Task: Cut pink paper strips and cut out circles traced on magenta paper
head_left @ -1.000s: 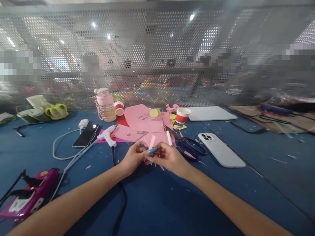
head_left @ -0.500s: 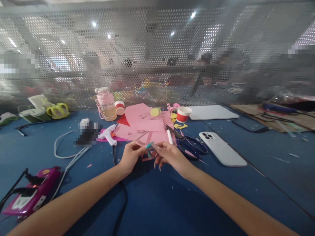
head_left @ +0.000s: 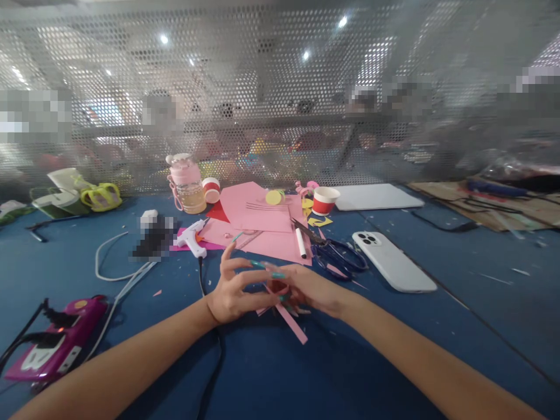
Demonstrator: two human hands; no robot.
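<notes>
A narrow pink paper strip [head_left: 293, 325] is held between my two hands, low over the blue table. Its free end slants down to the right, while its upper part curls among the fingers and is partly hidden. My left hand [head_left: 238, 287] pinches the strip from the left, one finger raised and the others stretched toward the right hand. From the other side, my right hand [head_left: 308, 287] closes on the same strip, its fingertips largely covered. Just beyond the hands lie pink paper sheets [head_left: 280, 245], a white marker [head_left: 300, 242] and blue-handled scissors [head_left: 339, 256].
A white glue gun [head_left: 191, 238] lies left of the sheets, its cord running toward me. Around them are a pink-lidded bottle [head_left: 186, 184], a red-and-white paper cup [head_left: 325, 201], a white phone [head_left: 394, 262] and a purple power strip [head_left: 65, 335]. A perforated metal screen [head_left: 271, 76] stands behind.
Both hands have come lower and closer to me. The left hand's fingers have spread over toward the right hand, and the strip's end now hangs out below.
</notes>
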